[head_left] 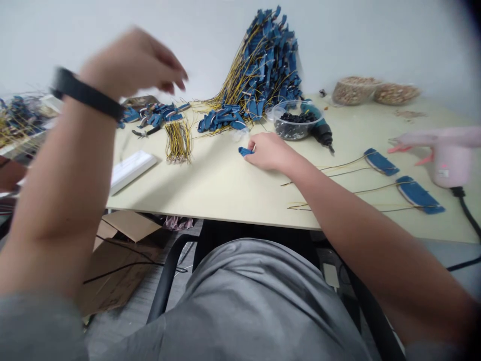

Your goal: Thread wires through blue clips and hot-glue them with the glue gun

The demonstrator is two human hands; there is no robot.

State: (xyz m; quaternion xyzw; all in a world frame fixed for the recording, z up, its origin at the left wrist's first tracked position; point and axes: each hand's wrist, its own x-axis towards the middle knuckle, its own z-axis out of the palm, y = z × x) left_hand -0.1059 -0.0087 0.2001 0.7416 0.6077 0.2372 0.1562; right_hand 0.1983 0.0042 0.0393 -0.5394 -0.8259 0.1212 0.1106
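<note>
My right hand [268, 152] is low over the middle of the table, its fingers closed on a small blue piece [246, 151]. Most of that piece is hidden by the fingers. My left hand [137, 62], smeared by motion, is raised at the left above the table, fingers hanging down and slightly apart, with nothing visible in them. Below it lie loose blue pieces [160, 116] and a bundle of yellow and black wires [178, 143]. Two blue curved pieces with wires, the upper one [381, 162] and the lower one [420, 194], lie on the right.
A tall heap of wired blue pieces [268, 65] leans against the wall. Before it stand a clear tub [295, 125] of black parts and a green-black power tool [321, 131]. A pink glue gun [451, 155] is at right, a white block [132, 170] at left, pliers [147, 132] behind.
</note>
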